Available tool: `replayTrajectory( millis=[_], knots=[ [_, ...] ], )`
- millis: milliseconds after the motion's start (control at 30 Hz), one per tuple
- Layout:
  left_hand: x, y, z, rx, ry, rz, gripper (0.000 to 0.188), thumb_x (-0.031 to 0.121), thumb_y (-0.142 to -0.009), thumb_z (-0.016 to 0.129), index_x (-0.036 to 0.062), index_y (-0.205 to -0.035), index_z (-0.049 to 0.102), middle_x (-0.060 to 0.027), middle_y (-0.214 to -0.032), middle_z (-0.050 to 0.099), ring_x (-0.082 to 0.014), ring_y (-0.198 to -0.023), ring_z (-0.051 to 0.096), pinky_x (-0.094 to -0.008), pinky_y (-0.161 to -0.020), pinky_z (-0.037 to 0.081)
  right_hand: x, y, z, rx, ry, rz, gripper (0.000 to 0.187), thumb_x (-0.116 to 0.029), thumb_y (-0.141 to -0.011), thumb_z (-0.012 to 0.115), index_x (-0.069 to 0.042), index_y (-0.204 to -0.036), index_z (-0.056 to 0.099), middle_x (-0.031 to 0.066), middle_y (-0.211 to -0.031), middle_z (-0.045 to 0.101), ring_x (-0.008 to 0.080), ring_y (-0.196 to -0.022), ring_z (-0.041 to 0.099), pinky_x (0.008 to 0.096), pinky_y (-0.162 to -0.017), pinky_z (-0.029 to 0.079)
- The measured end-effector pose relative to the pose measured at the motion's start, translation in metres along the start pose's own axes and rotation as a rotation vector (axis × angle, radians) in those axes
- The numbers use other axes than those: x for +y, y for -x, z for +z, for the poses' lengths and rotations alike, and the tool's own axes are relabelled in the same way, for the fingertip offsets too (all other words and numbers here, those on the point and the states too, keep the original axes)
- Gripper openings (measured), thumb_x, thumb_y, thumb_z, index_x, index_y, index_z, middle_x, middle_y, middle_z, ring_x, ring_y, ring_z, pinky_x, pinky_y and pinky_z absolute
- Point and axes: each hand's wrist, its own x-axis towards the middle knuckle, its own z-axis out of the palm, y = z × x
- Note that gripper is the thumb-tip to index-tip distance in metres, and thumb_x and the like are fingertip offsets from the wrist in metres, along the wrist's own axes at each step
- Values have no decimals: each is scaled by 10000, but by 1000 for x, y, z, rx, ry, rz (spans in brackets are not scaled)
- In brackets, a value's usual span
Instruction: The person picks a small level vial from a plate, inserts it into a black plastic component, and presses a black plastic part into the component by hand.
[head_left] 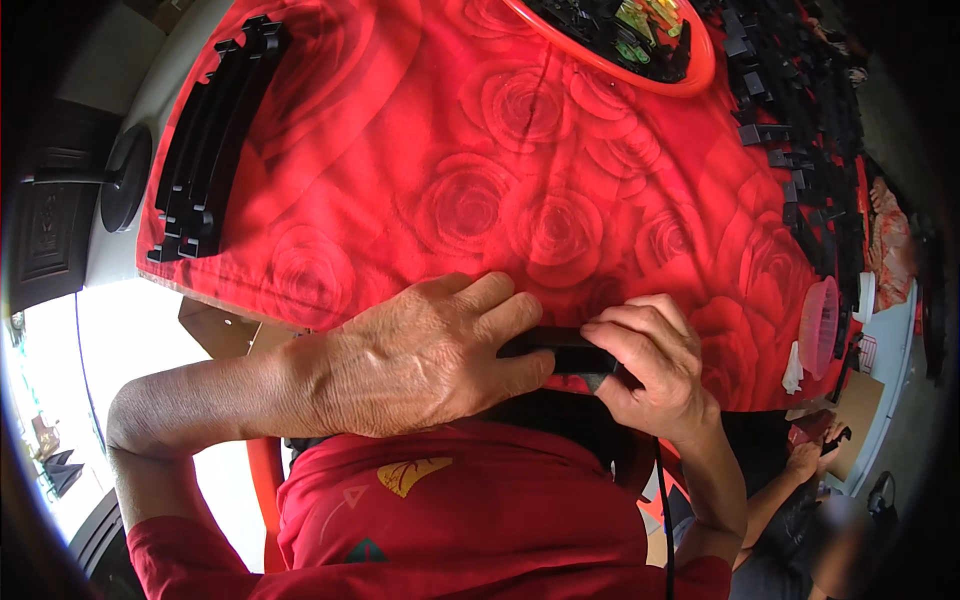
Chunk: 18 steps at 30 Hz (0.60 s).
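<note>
Head view: both hands meet at the near edge of a table covered with a red rose-print cloth [460,150]. Left hand [420,355] lies palm down, fingers curled over the left end of a small black plastic part [565,350], gripping it. Right hand [650,360] pinches the right end of the same part, fingers bent tight, thumb underneath so thumb contact is hidden. The part sits between the two hands, right at the cloth edge, just above the person's red shirt [450,520]. Exact shape of the part cannot be told, mostly covered by fingers.

Well beyond the left hand, far left on the cloth, a stack of long black plastic strips [215,130] lies lengthwise. Well beyond the right hand, at the far edge, a red-rimmed round tray [690,75] holds black pieces and some yellow-green ones. Far right of the right hand, a spread of loose black parts [800,150] runs along the table side. A pink basket [820,325] stands right of the right hand, near the table corner. Another person's hand [805,455] shows lower right, apart from both hands.
</note>
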Motion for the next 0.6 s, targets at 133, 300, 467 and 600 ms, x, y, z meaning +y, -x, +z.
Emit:
replayTrajectory(
  millis=[133,300,467,600],
  knots=[
    [-1,-5,-4,-84,40,-5,403,160,-794,701,141,-1195,731,-104,-1094,571,-242,-908,602,-358,-709,589,-1,-1,5,32,-54,57,461,48,-587,726,-38,-1039,740,77,-990,689,274,-869,646,392,-758,555],
    [-9,-11,-1,-22,62,-48,384,146,-765,742,141,-1149,743,-102,-1060,609,-250,-846,614,-363,-675,565,11,-7,-5,15,-48,29,461,47,-595,746,-47,-1047,739,55,-971,673,236,-820,615,348,-700,532],
    [-20,-26,0,4,73,-74,380,132,-745,774,153,-1124,768,-101,-1009,643,-258,-794,624,-381,-639,529,28,-18,-1,26,-81,58,424,38,-602,765,-61,-1012,725,34,-958,674,232,-806,599,351,-681,510],
    [-16,-29,-3,-30,31,-67,349,176,-763,735,138,-1109,752,-49,-961,597,-218,-824,604,-364,-674,532,32,-11,6,86,-146,53,426,20,-599,784,-69,-1009,709,31,-946,666,231,-792,574,367,-695,487]
  ],
)
